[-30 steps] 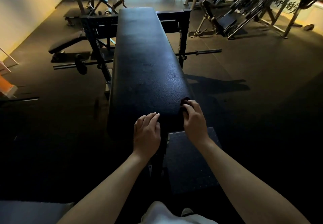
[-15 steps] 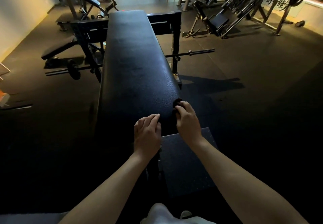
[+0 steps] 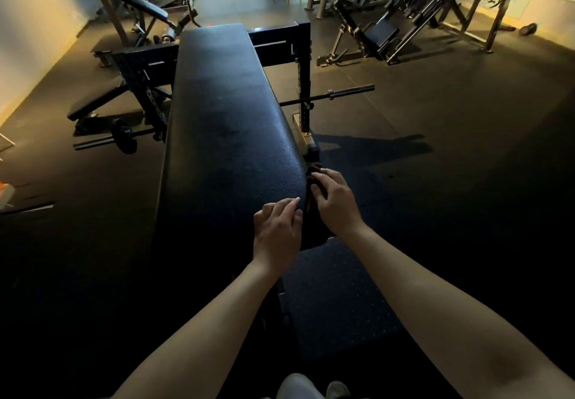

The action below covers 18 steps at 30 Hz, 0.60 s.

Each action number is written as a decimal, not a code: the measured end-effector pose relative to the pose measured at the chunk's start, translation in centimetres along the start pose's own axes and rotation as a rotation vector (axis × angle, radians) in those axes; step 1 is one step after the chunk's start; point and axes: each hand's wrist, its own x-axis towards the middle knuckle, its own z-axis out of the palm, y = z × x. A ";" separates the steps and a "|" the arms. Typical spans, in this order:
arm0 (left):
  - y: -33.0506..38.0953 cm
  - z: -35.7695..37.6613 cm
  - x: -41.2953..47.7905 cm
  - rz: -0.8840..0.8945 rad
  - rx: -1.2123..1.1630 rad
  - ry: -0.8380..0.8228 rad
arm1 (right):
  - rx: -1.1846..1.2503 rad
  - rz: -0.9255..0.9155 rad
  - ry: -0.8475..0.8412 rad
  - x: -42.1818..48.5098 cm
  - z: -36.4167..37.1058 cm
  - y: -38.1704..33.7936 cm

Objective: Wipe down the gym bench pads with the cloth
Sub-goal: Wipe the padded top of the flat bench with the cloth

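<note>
A long black bench pad [image 3: 227,131] runs away from me down the middle of the view. My right hand [image 3: 334,204] grips a dark cloth [image 3: 312,177] against the pad's near right edge; the cloth is mostly hidden under the fingers and hard to tell from the pad. My left hand [image 3: 277,230] rests on the pad's near right corner just beside it, fingers loosely bent and holding nothing.
A black rack [image 3: 298,53] with a barbell [image 3: 336,95] crosses under the bench. An incline bench [image 3: 96,103] and a weight plate [image 3: 124,135] lie to the left. Other machines [image 3: 392,25] stand at the back right. A studded foot plate [image 3: 336,299] sits below my hands.
My right hand has slid with the cloth off the pad's top onto its right edge. My left hand stays on the near corner. The view has shifted a little leftward.
</note>
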 end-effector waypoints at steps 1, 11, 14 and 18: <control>0.1 0.2 0.3 -0.003 -0.004 0.009 | 0.015 0.033 -0.041 0.5 0.2 0.1; -0.5 1.7 0.4 -0.021 0.005 0.118 | 0.015 0.038 0.032 -4.0 0.9 1.6; -0.5 1.7 0.3 -0.021 0.007 0.116 | 0.071 0.024 0.053 -1.1 0.4 1.3; -0.3 1.6 0.3 -0.022 0.009 0.136 | 0.150 0.090 -0.114 0.9 1.7 1.3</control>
